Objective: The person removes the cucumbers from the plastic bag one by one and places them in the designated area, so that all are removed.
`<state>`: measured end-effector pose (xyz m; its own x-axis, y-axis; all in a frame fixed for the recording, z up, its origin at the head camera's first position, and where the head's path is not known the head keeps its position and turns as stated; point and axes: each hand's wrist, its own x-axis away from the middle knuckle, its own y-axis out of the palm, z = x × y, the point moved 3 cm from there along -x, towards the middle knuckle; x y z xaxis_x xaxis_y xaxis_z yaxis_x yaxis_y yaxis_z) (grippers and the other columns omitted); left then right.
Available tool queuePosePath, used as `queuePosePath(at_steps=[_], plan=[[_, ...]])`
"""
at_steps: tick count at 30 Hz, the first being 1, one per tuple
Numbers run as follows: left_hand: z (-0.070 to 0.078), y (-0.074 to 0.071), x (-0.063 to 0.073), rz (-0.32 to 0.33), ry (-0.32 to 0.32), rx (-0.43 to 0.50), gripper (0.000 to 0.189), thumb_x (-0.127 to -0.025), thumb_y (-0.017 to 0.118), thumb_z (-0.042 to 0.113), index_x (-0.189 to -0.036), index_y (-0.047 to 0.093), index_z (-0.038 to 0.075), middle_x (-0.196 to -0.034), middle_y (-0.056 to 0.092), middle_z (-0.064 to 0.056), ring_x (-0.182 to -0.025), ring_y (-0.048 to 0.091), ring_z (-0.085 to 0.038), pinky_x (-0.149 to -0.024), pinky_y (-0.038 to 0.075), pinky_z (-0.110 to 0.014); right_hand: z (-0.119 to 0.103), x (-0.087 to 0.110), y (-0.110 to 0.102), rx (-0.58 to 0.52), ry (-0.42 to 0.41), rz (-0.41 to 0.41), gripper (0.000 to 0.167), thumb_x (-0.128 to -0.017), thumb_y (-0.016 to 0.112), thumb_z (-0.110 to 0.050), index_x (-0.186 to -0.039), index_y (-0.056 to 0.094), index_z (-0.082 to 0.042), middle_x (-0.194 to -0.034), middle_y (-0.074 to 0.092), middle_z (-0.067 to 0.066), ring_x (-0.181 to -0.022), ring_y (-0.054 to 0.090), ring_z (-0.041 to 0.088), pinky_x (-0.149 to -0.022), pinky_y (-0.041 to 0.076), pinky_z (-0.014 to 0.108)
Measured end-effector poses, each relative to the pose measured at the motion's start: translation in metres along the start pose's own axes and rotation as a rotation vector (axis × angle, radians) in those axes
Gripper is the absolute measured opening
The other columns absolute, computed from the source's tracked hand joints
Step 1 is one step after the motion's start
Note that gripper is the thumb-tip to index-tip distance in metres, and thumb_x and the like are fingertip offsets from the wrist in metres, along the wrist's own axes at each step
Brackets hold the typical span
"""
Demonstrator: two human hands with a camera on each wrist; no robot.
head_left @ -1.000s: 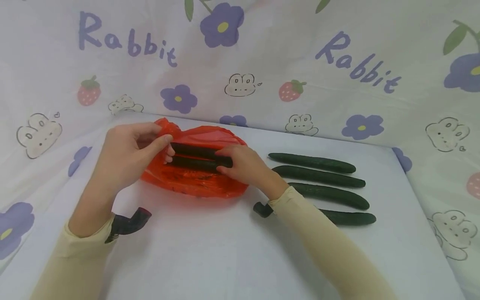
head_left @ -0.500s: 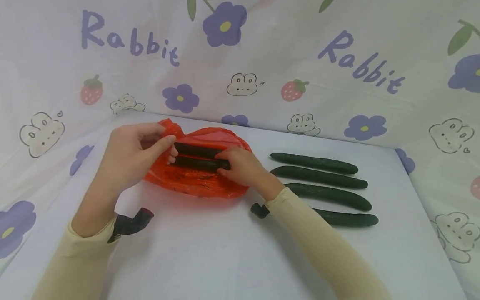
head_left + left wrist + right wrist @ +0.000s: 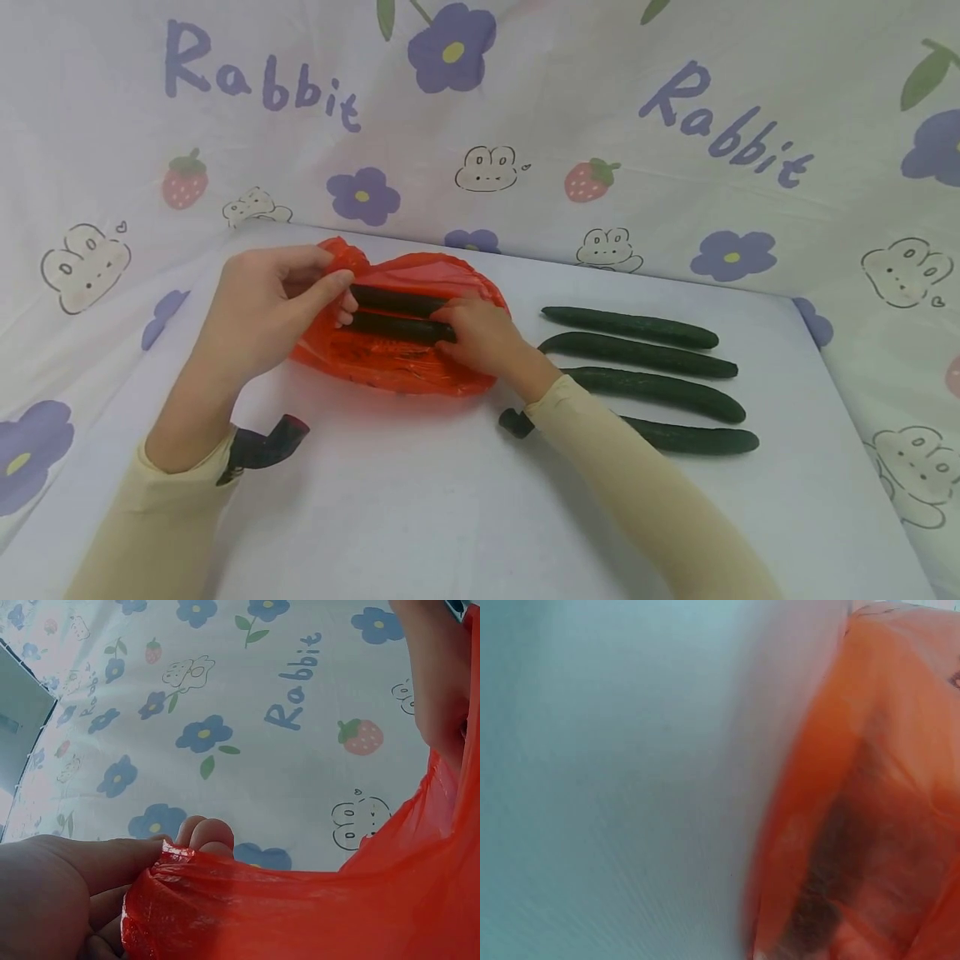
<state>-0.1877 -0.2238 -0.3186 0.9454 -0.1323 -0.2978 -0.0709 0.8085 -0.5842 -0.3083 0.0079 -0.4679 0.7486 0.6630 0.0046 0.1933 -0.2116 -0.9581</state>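
Observation:
A thin red plastic bag (image 3: 405, 379) lies toward the back of the white table, its mouth spread. Inside it two dark cucumbers (image 3: 397, 299) lie side by side. My left hand (image 3: 262, 304) pinches the gathered bag edge between thumb and fingers, and the left wrist view shows this hand (image 3: 97, 889) with the red film (image 3: 300, 915) stretched away from it. At the cucumbers' right ends, my right hand (image 3: 487, 333) curls over the nearer one and covers its tip. In the right wrist view, a dark shape shows through the bag (image 3: 922, 787); the fingers are hidden there.
Several green cucumbers lie in a row right of the bag, from the back cucumber (image 3: 630, 326) to the front cucumber (image 3: 697, 436), partly behind my right forearm. A printed cloth (image 3: 525, 100) hangs behind the table (image 3: 390, 517).
My right hand and forearm have moved slightly left, and its fingers now cover more of the cucumber ends. The left hand keeps its pinch on the bag. The head view has shifted slightly.

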Motion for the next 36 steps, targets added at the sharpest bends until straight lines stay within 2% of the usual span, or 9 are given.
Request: queuePosePath(at_steps=[13, 21, 29, 36], plan=[[0.000, 0.002, -0.001, -0.003, 0.009, 0.012, 0.013, -0.106, 0.074, 0.017, -0.107, 0.079, 0.005, -0.084, 0.076, -0.005, -0.076, 0.076, -0.014, -0.076, 0.058, -0.016, -0.008, 0.000, -0.004, 0.084, -0.005, 0.068, 0.034, -0.097, 0.085, -0.024, -0.130, 0.080, -0.017, -0.113, 0.079, -0.002, -0.109, 0.069, 0.023, -0.091, 0.061, 0.045], [0.000, 0.003, -0.001, -0.010, -0.002, 0.014, 0.014, -0.107, 0.073, 0.018, -0.108, 0.079, 0.005, -0.084, 0.076, -0.005, -0.077, 0.076, -0.015, -0.077, 0.058, -0.016, -0.008, -0.001, -0.005, 0.085, -0.013, 0.074, 0.031, -0.097, 0.084, -0.021, -0.128, 0.081, -0.017, -0.109, 0.079, -0.003, -0.104, 0.071, 0.021, -0.093, 0.061, 0.043], [0.001, 0.002, -0.001, -0.013, -0.005, 0.007, 0.015, -0.107, 0.073, 0.020, -0.108, 0.079, 0.006, -0.085, 0.076, -0.004, -0.078, 0.076, -0.015, -0.079, 0.057, -0.016, -0.011, 0.002, -0.012, 0.078, -0.004, 0.124, 0.030, -0.098, 0.084, -0.021, -0.128, 0.081, -0.016, -0.111, 0.079, -0.002, -0.105, 0.070, 0.019, -0.094, 0.061, 0.042], [0.000, 0.002, -0.001, -0.010, -0.003, 0.012, 0.015, -0.107, 0.073, 0.019, -0.108, 0.079, 0.005, -0.085, 0.076, -0.005, -0.078, 0.076, -0.015, -0.078, 0.058, -0.016, -0.016, 0.003, -0.019, 0.075, -0.007, 0.144, 0.036, -0.098, 0.084, -0.022, -0.133, 0.079, -0.016, -0.118, 0.079, 0.000, -0.114, 0.070, 0.020, -0.098, 0.060, 0.042]])
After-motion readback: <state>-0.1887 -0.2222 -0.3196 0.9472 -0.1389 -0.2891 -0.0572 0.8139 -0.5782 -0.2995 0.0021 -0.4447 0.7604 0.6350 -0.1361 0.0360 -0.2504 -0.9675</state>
